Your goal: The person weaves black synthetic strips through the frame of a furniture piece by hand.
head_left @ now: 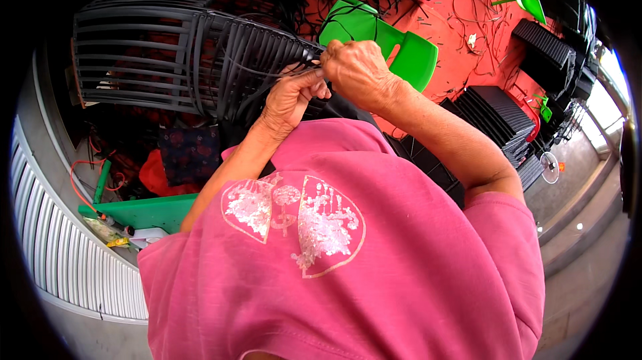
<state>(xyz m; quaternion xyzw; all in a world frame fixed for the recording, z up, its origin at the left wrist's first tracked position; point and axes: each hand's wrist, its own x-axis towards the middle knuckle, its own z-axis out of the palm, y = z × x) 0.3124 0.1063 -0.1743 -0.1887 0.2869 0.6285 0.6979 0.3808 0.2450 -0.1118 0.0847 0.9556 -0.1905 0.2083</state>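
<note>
A black slatted frame, wound with flat black plastic strips, lies on its side in front of me and reaches from the far left to my hands. Its narrow right end is tightly wrapped with strips. My left hand is closed at that end, thumb and fingers pinched where a loose thin black strip runs in. Pressed close to it, my right hand is curled into a fist at the frame's tip. Whatever lies inside the right fingers is hidden.
A green plastic chair stands just beyond my right hand on a red floor strewn with black strip scraps. Stacks of black slatted panels sit at the right. A green board and a dark patterned cloth lie at the left.
</note>
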